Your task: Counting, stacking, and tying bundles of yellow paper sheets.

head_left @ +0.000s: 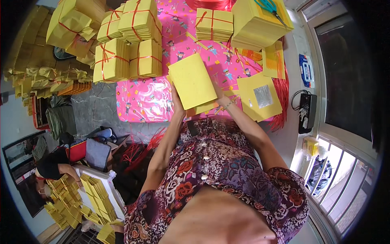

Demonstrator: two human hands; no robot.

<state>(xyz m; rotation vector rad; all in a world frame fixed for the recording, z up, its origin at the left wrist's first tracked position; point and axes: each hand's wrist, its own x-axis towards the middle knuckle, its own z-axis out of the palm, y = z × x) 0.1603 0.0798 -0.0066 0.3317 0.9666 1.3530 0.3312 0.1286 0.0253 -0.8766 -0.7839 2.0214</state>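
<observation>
- Yellow paper sheets [192, 81] are held as a thin stack above the pink patterned table cover [140, 101], tilted slightly, just in front of the torso.
- Left hand [177, 102] is seen at the stack's lower left edge; its fingers are closed on that edge.
- Right hand [219, 97] is placed at the stack's lower right edge; its fingers lie behind the sheets, so the exact grip cannot be told, though the stack appears supported by it.
- Finished work is judged to be well advanced: several yellow bundles tied with red string [126, 60] are stacked at the far left of the cover, and one more tied bundle [214, 24] lies farther back.
- Remaining work is judged substantial: a tall untied stack of yellow sheets [260, 24] stands at the far right, with scissors [269, 7] laid on top.
- Loose sheets bearing a silver foil square [260, 97] lie just right of the held stack.
- No box or tray is visible on the cover; the string alone holds the bundles together.
- Red string strands [282, 93] hang over the right edge.
</observation>
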